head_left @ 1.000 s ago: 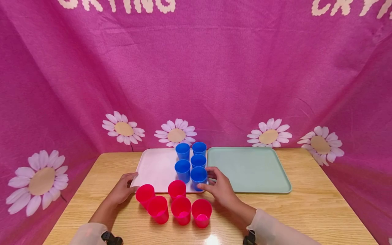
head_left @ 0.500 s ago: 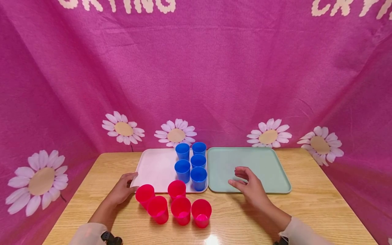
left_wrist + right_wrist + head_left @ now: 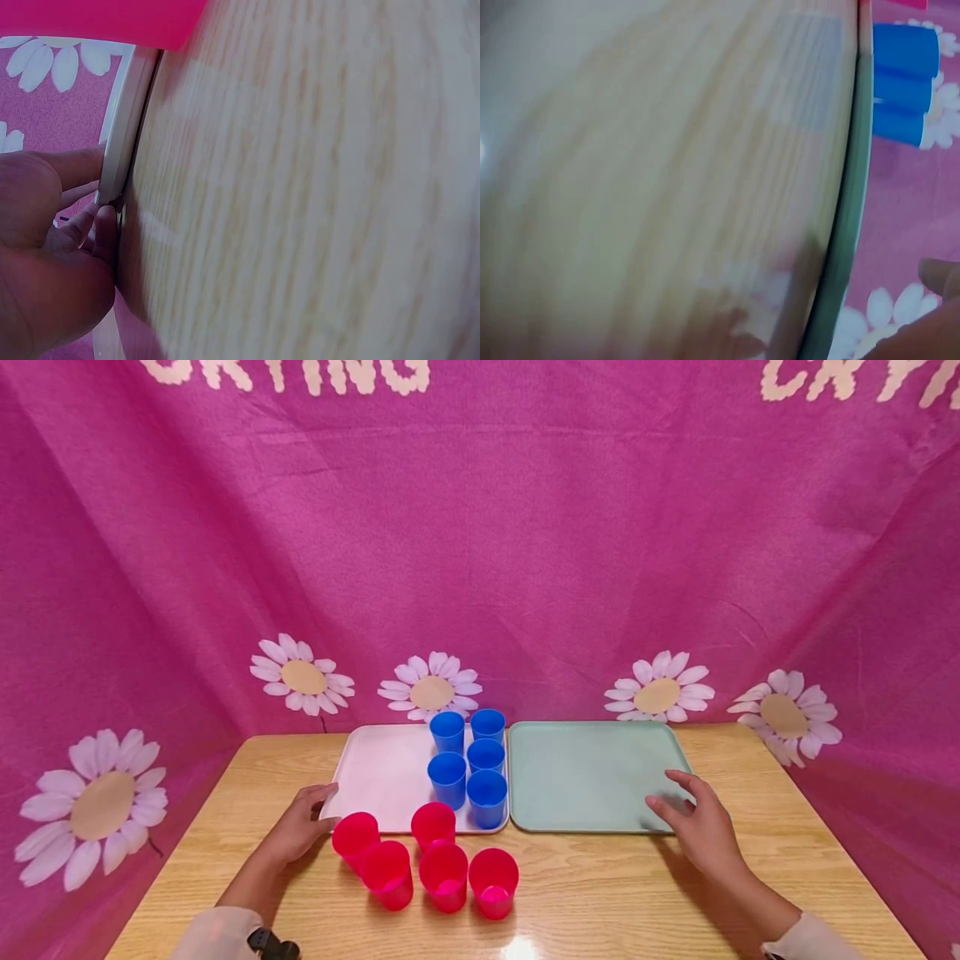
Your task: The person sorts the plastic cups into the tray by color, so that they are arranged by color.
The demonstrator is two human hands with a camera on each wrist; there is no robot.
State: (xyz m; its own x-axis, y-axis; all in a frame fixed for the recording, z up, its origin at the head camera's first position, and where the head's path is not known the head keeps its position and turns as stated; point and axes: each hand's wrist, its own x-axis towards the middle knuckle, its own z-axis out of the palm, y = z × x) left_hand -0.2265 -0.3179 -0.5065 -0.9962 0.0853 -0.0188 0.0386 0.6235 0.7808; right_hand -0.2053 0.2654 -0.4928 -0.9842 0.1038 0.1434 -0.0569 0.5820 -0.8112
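At the left front corner of the pale pink tray [image 3: 382, 777], my left hand [image 3: 296, 822] pinches the edge; in the left wrist view its thumb and fingertips [image 3: 105, 225] meet the tray's rim. My right hand [image 3: 705, 831], with fingers apart and holding nothing, is over the right front corner of the green tray [image 3: 592, 777]. Several blue cups [image 3: 487, 802] stand upright in two columns on the right part of the pink tray. Several red cups [image 3: 444, 881] stand upright on the table in front of that tray, one of them close to my left thumb.
The two trays lie side by side on the wooden table [image 3: 585, 910], near its back edge. A purple cloth [image 3: 480, 543] with white daisies hangs behind and at both sides. In the right wrist view, the green rim runs past the blue cups [image 3: 904, 90].
My right hand has let go of the front right blue cup and moved right across the green tray to its right corner. My left hand stays at the pink tray.
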